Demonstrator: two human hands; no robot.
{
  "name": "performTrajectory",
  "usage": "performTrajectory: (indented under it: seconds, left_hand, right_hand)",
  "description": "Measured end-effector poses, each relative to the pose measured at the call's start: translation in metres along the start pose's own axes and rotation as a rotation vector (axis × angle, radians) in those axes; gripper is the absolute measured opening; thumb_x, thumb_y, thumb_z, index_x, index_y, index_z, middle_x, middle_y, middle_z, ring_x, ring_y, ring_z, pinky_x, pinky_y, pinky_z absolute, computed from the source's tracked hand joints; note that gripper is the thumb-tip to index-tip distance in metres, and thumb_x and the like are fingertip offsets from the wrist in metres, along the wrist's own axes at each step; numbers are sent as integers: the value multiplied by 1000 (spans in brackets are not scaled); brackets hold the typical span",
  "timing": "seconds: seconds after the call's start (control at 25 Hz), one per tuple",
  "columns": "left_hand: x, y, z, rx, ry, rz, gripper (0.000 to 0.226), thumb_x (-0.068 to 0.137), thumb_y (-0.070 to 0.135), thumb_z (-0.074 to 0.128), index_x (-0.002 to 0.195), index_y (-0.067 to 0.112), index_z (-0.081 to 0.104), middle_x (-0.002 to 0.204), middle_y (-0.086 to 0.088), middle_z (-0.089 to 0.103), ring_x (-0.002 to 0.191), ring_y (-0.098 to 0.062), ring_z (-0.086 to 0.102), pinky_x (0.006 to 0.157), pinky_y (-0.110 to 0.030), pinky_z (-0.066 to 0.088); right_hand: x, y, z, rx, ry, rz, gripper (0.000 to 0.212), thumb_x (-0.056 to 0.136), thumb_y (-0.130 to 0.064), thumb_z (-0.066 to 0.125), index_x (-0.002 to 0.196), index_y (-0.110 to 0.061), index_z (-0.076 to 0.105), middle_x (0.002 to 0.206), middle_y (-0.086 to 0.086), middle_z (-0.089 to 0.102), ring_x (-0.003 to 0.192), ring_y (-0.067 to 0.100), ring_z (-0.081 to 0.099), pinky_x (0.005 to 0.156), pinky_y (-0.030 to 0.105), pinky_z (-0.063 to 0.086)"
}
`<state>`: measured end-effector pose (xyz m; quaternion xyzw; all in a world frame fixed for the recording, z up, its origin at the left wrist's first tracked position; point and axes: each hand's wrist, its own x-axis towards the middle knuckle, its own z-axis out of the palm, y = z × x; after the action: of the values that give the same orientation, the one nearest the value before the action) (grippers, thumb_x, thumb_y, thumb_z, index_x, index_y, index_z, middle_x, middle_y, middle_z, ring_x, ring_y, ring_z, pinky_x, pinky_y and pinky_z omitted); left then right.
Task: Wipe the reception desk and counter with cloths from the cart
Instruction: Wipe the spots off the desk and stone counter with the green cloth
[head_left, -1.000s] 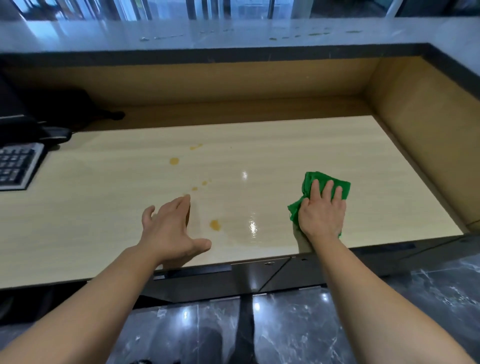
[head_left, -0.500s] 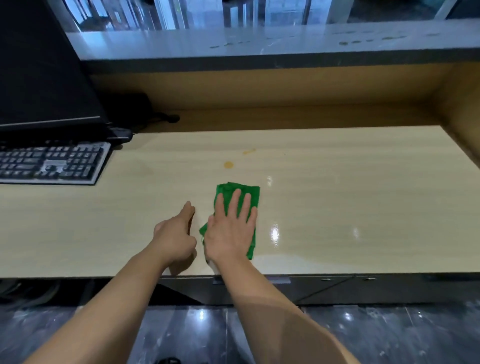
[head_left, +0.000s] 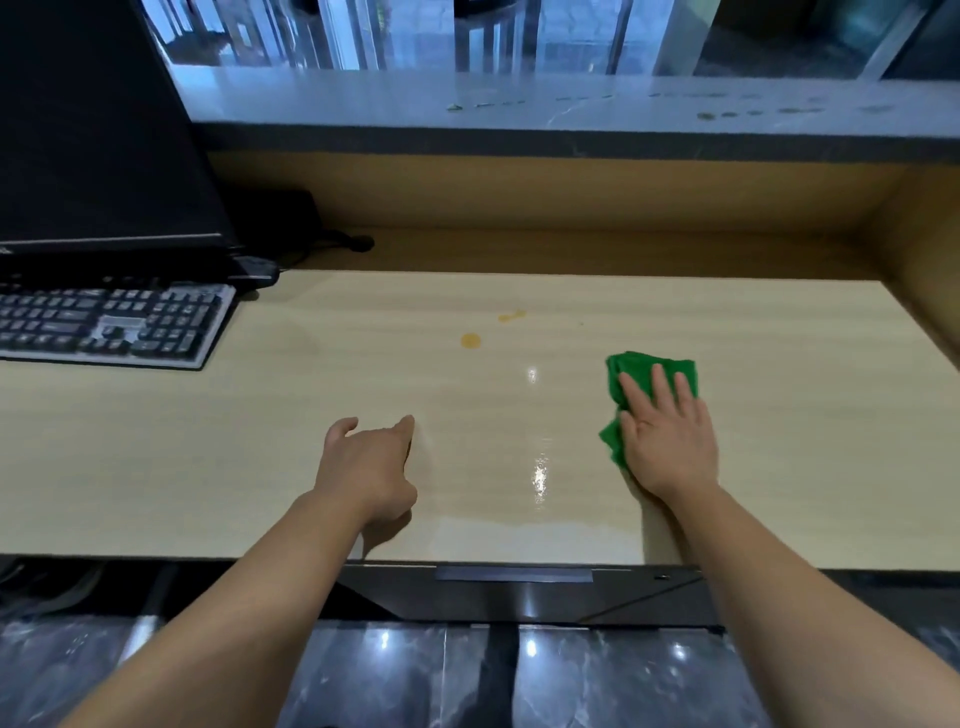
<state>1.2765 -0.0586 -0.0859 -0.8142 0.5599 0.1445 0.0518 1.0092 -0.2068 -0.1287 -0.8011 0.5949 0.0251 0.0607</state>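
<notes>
The light wooden reception desk (head_left: 208, 457) fills the middle of the view. My right hand (head_left: 667, 439) lies flat on a crumpled green cloth (head_left: 636, 371), pressing it onto the desk at the right. My left hand (head_left: 366, 467) rests on the desk near the front edge with fingers loosely apart and nothing in it. Two orange stains (head_left: 470, 340) sit on the wood behind and between the hands. A wet sheen (head_left: 540, 473) shows between the hands. The raised grey counter (head_left: 571, 104) at the back carries several small spots.
A black keyboard (head_left: 114, 325) and a dark monitor (head_left: 88, 130) stand at the left of the desk. Wooden walls close the desk at the back and right. Dark marble floor (head_left: 597, 675) lies below the front edge.
My right hand has slid the green cloth from beside the left hand far to the right. The stains nearest the front edge are gone, leaving a wet sheen. My left hand stayed put.
</notes>
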Motion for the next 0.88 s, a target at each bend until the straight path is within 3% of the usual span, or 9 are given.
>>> performTrajectory:
  seconds: [0.2, 0.28, 0.44, 0.52, 0.6, 0.68, 0.76, 0.88]
  left_hand:
    - [0, -8, 4, -31, 15, 64, 78, 82, 12, 46, 153, 21, 16, 75, 13, 47, 106, -13, 58, 118, -29, 8]
    - [4, -9, 1, -51, -1, 61, 76, 83, 12, 45, 153, 19, 16, 80, 11, 49, 109, -15, 56, 118, -29, 8]
    - [6, -6, -3, -21, -33, 40, 74, 81, 12, 46, 150, 14, 19, 106, 2, 62, 118, -18, 53, 118, -30, 10]
    - [5, -6, -6, -34, -46, 34, 62, 80, 13, 47, 140, 14, 33, 113, 1, 64, 118, -18, 54, 116, -31, 15]
    - [9, -5, -14, -66, -67, 2, 34, 82, 16, 49, 116, 18, 47, 100, 1, 62, 111, -21, 57, 109, -31, 26]
    - [15, 0, -23, -65, -91, -23, 10, 84, 20, 52, 93, 20, 47, 86, 3, 53, 99, -22, 57, 92, -30, 35]
    - [21, 5, -28, -55, -88, -50, 9, 85, 21, 55, 84, 20, 46, 80, 4, 49, 87, -23, 53, 76, -28, 35]
    - [25, 2, -23, -37, -10, -47, 12, 84, 23, 55, 81, 20, 44, 73, 6, 45, 77, -21, 47, 72, -29, 31]
  right_hand:
    - [5, -40, 2, 44, -18, 217, 57, 103, -36, 17, 155, -27, -4, 163, 7, -8, 149, 30, -8, 121, 43, 2]
    - [4, -83, 4, 51, -10, 201, 60, 103, -36, 18, 155, -22, -9, 162, 6, -11, 149, 30, -9, 121, 44, 0]
    - [-12, -185, 15, 21, -24, -155, 61, 102, -35, 21, 155, -23, -7, 162, 4, -13, 149, 28, -13, 120, 45, -4]
    - [-21, -210, 18, 3, -72, -365, 61, 102, -35, 23, 155, -26, -6, 162, 3, -13, 148, 26, -15, 120, 44, -6]
    - [-17, -202, 14, -12, -104, -493, 58, 103, -38, 22, 155, -29, -3, 162, 0, -12, 149, 23, -15, 121, 41, -7]
    - [-8, -174, 9, -24, -114, -545, 57, 102, -43, 16, 155, -32, -2, 162, -2, -12, 149, 19, -14, 120, 38, -7]
    - [2, -139, 5, -26, -109, -488, 61, 96, -49, 5, 154, -34, -4, 162, -3, -13, 149, 18, -15, 119, 36, -7]
    - [24, -86, -3, -12, -110, -317, 57, 102, -45, 14, 154, -32, -5, 162, -3, -14, 149, 18, -15, 120, 36, -5]
